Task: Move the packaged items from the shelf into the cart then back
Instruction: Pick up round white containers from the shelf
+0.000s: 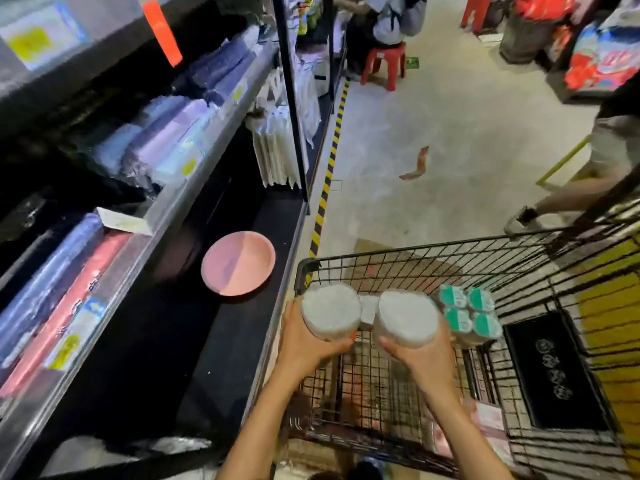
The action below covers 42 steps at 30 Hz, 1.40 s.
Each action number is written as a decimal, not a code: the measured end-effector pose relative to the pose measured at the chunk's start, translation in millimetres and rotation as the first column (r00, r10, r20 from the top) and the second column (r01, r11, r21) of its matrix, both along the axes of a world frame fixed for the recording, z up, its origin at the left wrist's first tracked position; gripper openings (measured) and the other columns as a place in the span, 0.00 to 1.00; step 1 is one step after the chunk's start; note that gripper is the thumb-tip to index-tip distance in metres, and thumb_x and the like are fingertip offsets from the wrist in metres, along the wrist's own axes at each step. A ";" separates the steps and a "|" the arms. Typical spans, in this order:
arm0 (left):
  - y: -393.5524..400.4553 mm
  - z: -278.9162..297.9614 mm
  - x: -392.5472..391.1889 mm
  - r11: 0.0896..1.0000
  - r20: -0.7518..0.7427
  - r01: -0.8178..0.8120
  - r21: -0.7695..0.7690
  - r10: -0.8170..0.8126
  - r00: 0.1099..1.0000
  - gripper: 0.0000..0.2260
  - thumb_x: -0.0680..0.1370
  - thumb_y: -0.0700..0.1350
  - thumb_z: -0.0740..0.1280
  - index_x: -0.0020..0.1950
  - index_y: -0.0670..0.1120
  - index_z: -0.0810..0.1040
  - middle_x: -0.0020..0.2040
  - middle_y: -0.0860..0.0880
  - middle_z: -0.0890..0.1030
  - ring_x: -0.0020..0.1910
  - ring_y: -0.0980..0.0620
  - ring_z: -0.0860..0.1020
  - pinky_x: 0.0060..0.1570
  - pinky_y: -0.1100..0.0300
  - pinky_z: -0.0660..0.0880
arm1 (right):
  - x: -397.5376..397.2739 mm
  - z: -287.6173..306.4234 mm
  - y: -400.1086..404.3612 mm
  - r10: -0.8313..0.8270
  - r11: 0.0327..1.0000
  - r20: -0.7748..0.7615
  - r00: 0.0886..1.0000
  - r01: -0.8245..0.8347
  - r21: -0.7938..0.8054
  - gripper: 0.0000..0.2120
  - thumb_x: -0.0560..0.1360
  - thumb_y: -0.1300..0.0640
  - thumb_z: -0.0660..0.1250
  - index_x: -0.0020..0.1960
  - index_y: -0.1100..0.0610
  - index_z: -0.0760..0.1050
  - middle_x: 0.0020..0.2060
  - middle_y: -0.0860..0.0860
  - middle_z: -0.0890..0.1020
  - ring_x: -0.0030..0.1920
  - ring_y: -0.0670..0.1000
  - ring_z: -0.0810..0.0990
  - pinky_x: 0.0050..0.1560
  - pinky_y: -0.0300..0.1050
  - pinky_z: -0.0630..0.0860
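Note:
Two round white plastic-wrapped packs are held over the black wire cart (415, 252). My left hand (306, 341) grips the left pack (330, 311) at the cart's left rim. My right hand (420, 356) grips the right pack (407, 317) above the basket. A smaller white packet (369, 311) shows between the two. A four-pack with teal lids (469, 315) lies in the cart beside the right pack. The black bottom shelf (242, 341) on the left carries a pink plate (238, 263).
Upper shelves (180, 199) on the left hold wrapped blue, pink and lilac packages. A black mat (550, 372) lies in the cart's right part. A person walks at the right edge (609, 150); another sits on a red stool (384, 64) down the aisle.

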<state>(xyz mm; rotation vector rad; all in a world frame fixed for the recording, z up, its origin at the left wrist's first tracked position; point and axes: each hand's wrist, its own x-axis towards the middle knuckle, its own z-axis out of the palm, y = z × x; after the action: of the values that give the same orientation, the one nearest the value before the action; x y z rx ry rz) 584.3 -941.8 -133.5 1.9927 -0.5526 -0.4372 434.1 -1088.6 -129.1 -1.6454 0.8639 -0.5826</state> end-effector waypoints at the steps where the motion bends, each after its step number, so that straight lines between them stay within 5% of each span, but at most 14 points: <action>1: -8.6 -6.8 6.0 1.000 -0.008 -0.017 -0.005 0.017 1.000 0.43 0.52 0.58 0.81 0.64 0.52 0.71 0.60 0.52 0.75 0.61 0.55 0.74 0.59 0.54 0.75 | 9.2 -8.9 -8.1 0.001 1.000 -0.015 1.000 -0.001 0.000 0.46 0.55 0.56 0.83 0.67 0.48 0.63 0.60 0.43 0.71 0.62 0.45 0.69 0.64 0.46 0.67; 4: -30.9 -34.3 21.7 0.998 -0.056 -0.062 0.001 0.062 0.996 0.43 0.52 0.55 0.81 0.64 0.49 0.71 0.60 0.52 0.74 0.61 0.57 0.72 0.58 0.61 0.71 | 33.5 -37.8 -27.9 -0.006 0.999 -0.039 0.999 0.008 0.038 0.45 0.55 0.57 0.83 0.66 0.48 0.64 0.59 0.42 0.73 0.60 0.41 0.71 0.62 0.42 0.67; 8: -52.3 -104.5 40.4 0.997 -0.111 -0.035 0.069 0.042 0.993 0.44 0.53 0.61 0.81 0.65 0.51 0.72 0.61 0.53 0.77 0.62 0.56 0.75 0.60 0.54 0.75 | 56.8 -82.5 -42.3 0.001 0.999 -0.043 0.999 0.001 0.055 0.40 0.55 0.62 0.83 0.59 0.42 0.68 0.54 0.40 0.76 0.56 0.30 0.73 0.54 0.29 0.68; 14: -58.1 -191.1 28.4 0.978 -0.112 -0.151 0.147 0.168 0.979 0.37 0.56 0.57 0.80 0.60 0.43 0.73 0.55 0.48 0.77 0.55 0.51 0.77 0.54 0.58 0.76 | 67.5 -157.3 -45.6 -0.003 0.988 -0.099 0.995 0.018 0.154 0.38 0.54 0.65 0.84 0.61 0.54 0.73 0.55 0.49 0.81 0.56 0.43 0.79 0.54 0.35 0.76; 18: -62.4 -208.2 20.5 0.984 -0.265 -0.138 0.116 0.165 0.950 0.44 0.53 0.50 0.83 0.66 0.44 0.69 0.60 0.47 0.74 0.60 0.53 0.73 0.61 0.55 0.73 | 62.0 -197.0 -36.4 -0.037 0.978 -0.167 0.985 0.069 0.194 0.42 0.54 0.63 0.84 0.64 0.55 0.69 0.57 0.48 0.77 0.57 0.44 0.77 0.56 0.42 0.77; 22: -57.0 -238.4 18.6 0.984 -0.348 -0.163 0.074 0.178 0.920 0.40 0.55 0.33 0.82 0.62 0.43 0.70 0.57 0.52 0.75 0.56 0.65 0.74 0.54 0.72 0.72 | 58.6 -234.4 -28.4 -0.072 0.962 -0.247 0.966 0.133 0.238 0.46 0.53 0.59 0.85 0.65 0.50 0.64 0.57 0.41 0.73 0.58 0.41 0.74 0.59 0.43 0.74; 26: -50.5 -262.7 18.7 0.987 -0.417 -0.138 0.079 0.159 0.895 0.39 0.55 0.37 0.83 0.62 0.43 0.71 0.59 0.48 0.78 0.58 0.57 0.77 0.56 0.59 0.77 | 55.0 -262.5 -24.5 -0.053 0.965 -0.268 0.962 0.118 0.235 0.49 0.54 0.61 0.84 0.68 0.52 0.60 0.60 0.46 0.71 0.62 0.47 0.71 0.62 0.44 0.70; 31: -55.0 -261.4 18.7 0.991 -0.449 -0.134 0.025 0.131 0.884 0.40 0.53 0.45 0.81 0.63 0.42 0.69 0.58 0.50 0.77 0.56 0.63 0.76 0.52 0.70 0.74 | 53.1 -278.3 -20.5 -0.075 0.966 -0.259 0.963 0.134 0.219 0.48 0.55 0.63 0.84 0.68 0.55 0.62 0.61 0.49 0.72 0.64 0.48 0.71 0.64 0.42 0.69; 35: -53.3 -265.9 21.5 0.995 -0.452 -0.095 0.020 0.094 0.887 0.36 0.57 0.35 0.79 0.63 0.37 0.69 0.58 0.47 0.77 0.56 0.65 0.76 0.51 0.73 0.72 | 52.2 -280.7 -16.8 -0.091 0.972 -0.264 0.960 0.143 0.188 0.45 0.55 0.63 0.84 0.66 0.55 0.64 0.57 0.45 0.73 0.61 0.45 0.73 0.59 0.30 0.69; 38: -53.8 -268.4 24.3 0.996 -0.446 -0.086 0.038 0.094 0.890 0.35 0.59 0.33 0.79 0.63 0.36 0.69 0.59 0.43 0.77 0.57 0.60 0.76 0.53 0.71 0.73 | 50.6 -282.6 -11.9 -0.097 0.971 -0.279 0.956 0.152 0.182 0.45 0.55 0.62 0.84 0.66 0.57 0.65 0.57 0.49 0.75 0.60 0.47 0.74 0.57 0.27 0.70; 42: -52.6 -268.2 24.7 0.992 -0.440 -0.113 0.059 0.127 0.889 0.36 0.60 0.28 0.79 0.64 0.35 0.68 0.59 0.45 0.77 0.56 0.64 0.76 0.51 0.73 0.73 | 57.8 -284.2 -12.1 -0.103 0.965 -0.266 0.958 0.161 0.205 0.45 0.56 0.61 0.83 0.67 0.56 0.65 0.57 0.39 0.74 0.58 0.39 0.74 0.58 0.27 0.71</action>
<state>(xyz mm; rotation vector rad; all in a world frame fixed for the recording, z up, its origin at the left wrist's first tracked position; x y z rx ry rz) 609.0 -994.4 -401.7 1.8609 -0.1338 -0.8002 491.9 -1100.7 -413.4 -1.4804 1.1912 -0.3529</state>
